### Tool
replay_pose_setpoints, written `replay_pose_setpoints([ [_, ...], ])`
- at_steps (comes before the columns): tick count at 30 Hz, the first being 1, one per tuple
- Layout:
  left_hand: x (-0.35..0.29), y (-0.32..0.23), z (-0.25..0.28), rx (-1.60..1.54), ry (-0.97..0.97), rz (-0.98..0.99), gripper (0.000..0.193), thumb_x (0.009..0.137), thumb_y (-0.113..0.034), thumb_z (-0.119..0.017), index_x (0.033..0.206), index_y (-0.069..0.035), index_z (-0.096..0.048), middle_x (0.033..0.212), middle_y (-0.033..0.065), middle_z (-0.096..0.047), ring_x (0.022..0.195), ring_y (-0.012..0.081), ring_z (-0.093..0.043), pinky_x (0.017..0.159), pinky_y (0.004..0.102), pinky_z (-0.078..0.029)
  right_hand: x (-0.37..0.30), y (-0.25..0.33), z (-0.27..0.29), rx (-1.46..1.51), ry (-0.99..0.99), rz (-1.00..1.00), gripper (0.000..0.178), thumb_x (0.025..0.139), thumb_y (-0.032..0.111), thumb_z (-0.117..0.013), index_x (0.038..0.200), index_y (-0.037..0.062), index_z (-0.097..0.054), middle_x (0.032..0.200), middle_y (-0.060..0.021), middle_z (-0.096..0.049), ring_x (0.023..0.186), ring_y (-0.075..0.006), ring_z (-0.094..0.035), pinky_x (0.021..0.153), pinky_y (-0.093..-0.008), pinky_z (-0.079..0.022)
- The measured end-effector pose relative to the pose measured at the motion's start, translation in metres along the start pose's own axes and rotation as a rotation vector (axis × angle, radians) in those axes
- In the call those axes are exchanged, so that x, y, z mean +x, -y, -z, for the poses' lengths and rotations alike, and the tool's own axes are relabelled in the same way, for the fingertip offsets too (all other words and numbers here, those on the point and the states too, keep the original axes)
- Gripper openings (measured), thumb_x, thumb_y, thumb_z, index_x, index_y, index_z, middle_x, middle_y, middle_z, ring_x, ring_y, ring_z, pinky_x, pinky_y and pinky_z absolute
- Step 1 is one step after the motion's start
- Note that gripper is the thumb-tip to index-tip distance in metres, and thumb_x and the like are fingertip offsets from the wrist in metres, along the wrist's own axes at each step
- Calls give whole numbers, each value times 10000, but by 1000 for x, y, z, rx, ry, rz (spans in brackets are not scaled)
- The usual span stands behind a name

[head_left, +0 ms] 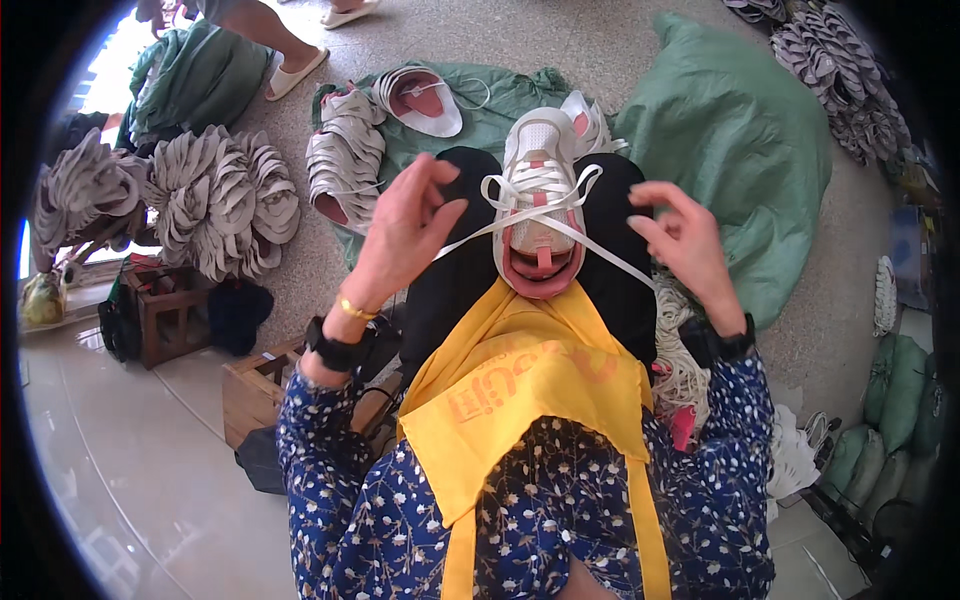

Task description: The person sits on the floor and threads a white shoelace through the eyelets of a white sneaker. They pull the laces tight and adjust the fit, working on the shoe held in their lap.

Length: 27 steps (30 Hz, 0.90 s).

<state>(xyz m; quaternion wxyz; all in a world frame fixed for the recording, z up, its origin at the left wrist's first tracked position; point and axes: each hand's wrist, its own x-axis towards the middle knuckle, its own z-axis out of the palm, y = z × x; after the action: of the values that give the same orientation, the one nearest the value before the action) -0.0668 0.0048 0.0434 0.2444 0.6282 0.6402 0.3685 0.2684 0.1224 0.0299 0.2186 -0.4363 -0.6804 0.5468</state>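
A white sneaker with pink trim rests between my knees, its toe pointing away and its pink-lined opening towards me. White laces cross over its tongue, with a loop standing out on each side and two loose ends running outward. To the left of the shoe is my left hand, thumb and fingers apart, close to one lace end. My right hand is raised on the other side, its fingers bent and apart, above the other lace end. Neither hand touches the shoe.
A yellow apron covers my lap. More sneakers lie stacked on a green sheet ahead, beside a single shoe. A full green sack stands right. Bundled grey shoe uppers sit left, near a wooden stool. Another person's legs show far left.
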Motion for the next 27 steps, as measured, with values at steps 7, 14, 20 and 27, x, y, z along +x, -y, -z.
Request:
replay_pose_setpoints([
  [7, 37, 1, -30, -37, 66, -64, 146, 817, 30, -649, 931, 0, -562, 769, 96, -595, 628, 207, -565, 587, 350, -460, 32, 6, -37, -32, -39, 96, 382, 887, 71, -766, 1242, 8, -636, 1066, -87, -735, 607, -41, -604, 555, -236, -494],
  [14, 13, -20, -17, -115, 289, 53, 113, 860, -24, -693, 895, 0, -587, 706, 35, -559, 589, 107, -490, 546, 276, -408, -5, 17, -24, 6, 136, -190, 195, 954, 147, -720, 1051, -20, -687, 819, -37, -695, 530, -45, -578, 451, -229, -450],
  [20, 19, -12, -23, 72, 106, 34, 144, 884, -51, -701, 896, 5, -569, 662, 93, -581, 568, 182, -567, 554, 325, -458, -10, 23, -24, -18, 216, -212, 179, 943, 154, -726, 1001, -13, -704, 771, -28, -695, 556, -57, -599, 470, -242, -479],
  [27, 24, 6, -61, 164, -212, -13, 125, 968, -66, -586, 1015, -23, -479, 703, 206, -614, 650, 430, -638, 579, 479, -488, -13, 11, -30, -13, 267, -110, 143, 957, 123, -701, 977, -18, -699, 749, -14, -681, 672, -48, -614, 594, -239, -503],
])
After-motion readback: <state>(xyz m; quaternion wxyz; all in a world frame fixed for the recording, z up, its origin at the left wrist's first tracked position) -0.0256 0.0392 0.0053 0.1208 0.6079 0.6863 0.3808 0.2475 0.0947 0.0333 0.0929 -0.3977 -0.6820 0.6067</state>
